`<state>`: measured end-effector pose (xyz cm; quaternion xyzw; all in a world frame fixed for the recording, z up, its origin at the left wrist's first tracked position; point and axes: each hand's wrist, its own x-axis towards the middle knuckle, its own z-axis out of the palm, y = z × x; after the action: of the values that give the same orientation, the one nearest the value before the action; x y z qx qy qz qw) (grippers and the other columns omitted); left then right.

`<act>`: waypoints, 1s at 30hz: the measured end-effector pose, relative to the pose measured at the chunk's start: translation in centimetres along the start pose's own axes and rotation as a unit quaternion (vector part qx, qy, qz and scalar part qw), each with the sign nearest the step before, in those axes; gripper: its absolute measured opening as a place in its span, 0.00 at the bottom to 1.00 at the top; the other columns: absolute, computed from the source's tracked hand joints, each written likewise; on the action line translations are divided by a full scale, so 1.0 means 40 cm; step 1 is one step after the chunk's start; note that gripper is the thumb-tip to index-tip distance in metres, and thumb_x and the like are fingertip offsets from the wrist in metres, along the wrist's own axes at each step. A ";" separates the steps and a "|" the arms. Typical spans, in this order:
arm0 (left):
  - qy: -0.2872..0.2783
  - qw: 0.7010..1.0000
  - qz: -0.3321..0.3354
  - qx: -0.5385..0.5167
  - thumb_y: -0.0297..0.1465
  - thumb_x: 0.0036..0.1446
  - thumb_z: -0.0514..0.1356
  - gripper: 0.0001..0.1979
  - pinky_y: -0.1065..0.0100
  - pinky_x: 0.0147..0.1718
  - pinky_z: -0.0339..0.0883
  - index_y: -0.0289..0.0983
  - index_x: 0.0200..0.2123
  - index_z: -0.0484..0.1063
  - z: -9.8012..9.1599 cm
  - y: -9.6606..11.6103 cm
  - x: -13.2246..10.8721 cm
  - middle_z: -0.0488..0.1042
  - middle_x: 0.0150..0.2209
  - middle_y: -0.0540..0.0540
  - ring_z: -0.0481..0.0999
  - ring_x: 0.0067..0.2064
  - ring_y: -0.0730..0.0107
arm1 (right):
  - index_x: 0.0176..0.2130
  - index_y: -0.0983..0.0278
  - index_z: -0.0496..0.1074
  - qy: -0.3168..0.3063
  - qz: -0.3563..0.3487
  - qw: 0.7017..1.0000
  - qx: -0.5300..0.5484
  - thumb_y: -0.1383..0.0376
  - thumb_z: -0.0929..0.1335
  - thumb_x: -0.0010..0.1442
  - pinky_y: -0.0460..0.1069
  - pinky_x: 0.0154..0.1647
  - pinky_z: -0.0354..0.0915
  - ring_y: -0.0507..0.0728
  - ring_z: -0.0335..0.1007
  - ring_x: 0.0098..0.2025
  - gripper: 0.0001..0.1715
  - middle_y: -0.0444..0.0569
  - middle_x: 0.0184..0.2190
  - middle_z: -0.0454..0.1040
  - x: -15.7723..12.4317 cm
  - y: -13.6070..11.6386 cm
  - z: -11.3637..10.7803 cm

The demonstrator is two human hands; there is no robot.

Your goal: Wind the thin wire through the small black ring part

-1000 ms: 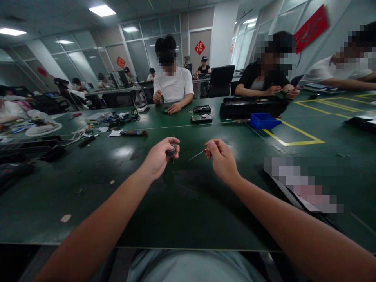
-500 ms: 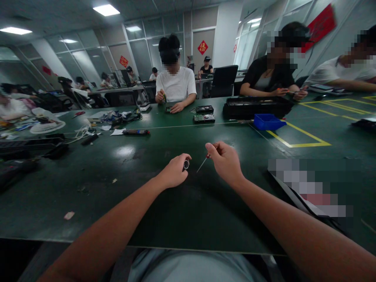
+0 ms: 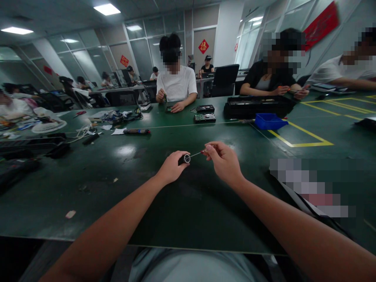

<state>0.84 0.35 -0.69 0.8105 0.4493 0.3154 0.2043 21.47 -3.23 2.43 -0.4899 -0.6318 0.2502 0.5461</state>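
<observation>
My left hand (image 3: 173,166) is closed around a short black cylinder (image 3: 185,159) with a shiny round end that faces right and toward me. Its exact kind I cannot make out; most of it is hidden in the palm. Between the thumb and fingers of my right hand (image 3: 225,160) is a screwdriver (image 3: 203,152) with a reddish, see-through handle and a thin metal shaft. The shaft points left, and its tip meets the round end of the cylinder; whether it goes inside is too small to tell. Both hands are above the green table (image 3: 164,211).
Papers (image 3: 305,192) lie at the right. Farther back are a blue bin (image 3: 270,121), a long black housing (image 3: 258,105), hard drives (image 3: 205,118) and a dark rod-shaped tool (image 3: 136,132). Cables and a white fan (image 3: 48,124) crowd the left. A co-worker (image 3: 176,86) sits opposite.
The screwdriver has swung from pointing down-left to nearly level, its tip now at the cylinder. My left hand has risen slightly and turned the cylinder's round end more into view.
</observation>
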 end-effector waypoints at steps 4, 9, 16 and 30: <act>0.006 1.000 -0.007 -0.002 0.29 0.59 0.63 0.16 0.56 0.55 0.64 0.39 0.51 0.73 -0.003 0.008 -0.001 0.75 0.50 0.44 0.73 0.52 0.58 | 0.41 0.62 0.73 0.005 0.002 1.000 -0.015 0.56 0.64 0.66 0.52 0.34 0.68 0.55 0.74 0.30 0.15 0.50 0.32 0.79 0.001 0.002 0.002; 0.006 1.000 -0.002 -0.005 0.30 0.60 0.62 0.18 0.56 0.56 0.63 0.40 0.53 0.72 -0.007 0.010 -0.002 0.75 0.51 0.44 0.72 0.53 0.58 | 0.40 0.62 0.73 0.020 0.005 1.000 -0.010 0.56 0.64 0.65 0.53 0.35 0.68 0.56 0.74 0.32 0.14 0.51 0.33 0.80 0.004 -0.003 0.001; 0.005 1.000 0.000 0.005 0.30 0.60 0.62 0.19 0.55 0.57 0.62 0.41 0.55 0.71 -0.009 0.006 -0.001 0.75 0.53 0.44 0.71 0.55 0.58 | 0.39 0.62 0.72 0.011 0.012 1.000 -0.027 0.56 0.63 0.66 0.53 0.38 0.67 0.58 0.75 0.35 0.14 0.51 0.34 0.80 0.010 0.010 -0.002; 0.018 0.999 0.012 0.033 0.31 0.60 0.64 0.19 0.55 0.55 0.63 0.41 0.55 0.72 -0.018 -0.014 -0.001 0.76 0.50 0.45 0.73 0.51 0.58 | 0.17 0.59 0.73 -0.086 -0.046 0.942 -0.320 0.38 0.57 0.65 0.52 0.23 0.44 0.53 0.55 0.17 0.40 0.46 0.13 0.62 0.043 -0.042 -0.017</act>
<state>-0.02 0.63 -0.54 0.8165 0.4528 0.3174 0.1657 21.67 -2.52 4.81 -0.5861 -0.7449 0.0506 0.3147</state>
